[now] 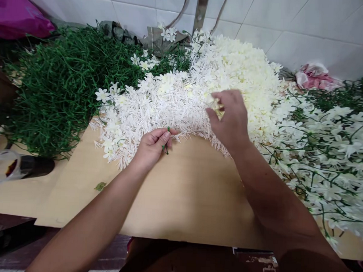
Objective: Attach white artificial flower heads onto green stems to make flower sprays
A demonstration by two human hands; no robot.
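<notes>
My left hand [154,145] is closed in a pinch on a small green plastic flower stem [167,152], just above the cardboard at the near edge of the heap. To the right, my right hand [232,120] hovers over the heap, thumb and fingers curved and apart. Something pale yellow shows behind its fingertips; I cannot tell if it is touched. Thin white sticks [173,106] make up the front of the heap. Cream artificial flower heads [246,71] are piled behind and to the right of them.
A tangled mound of green stems [58,84] lies at left. White flowers on green stems [332,157] spread at right. The cardboard [185,195] covers the table's front. A clear plastic cup [4,167] lies at far left. A tiled wall [277,20] stands behind.
</notes>
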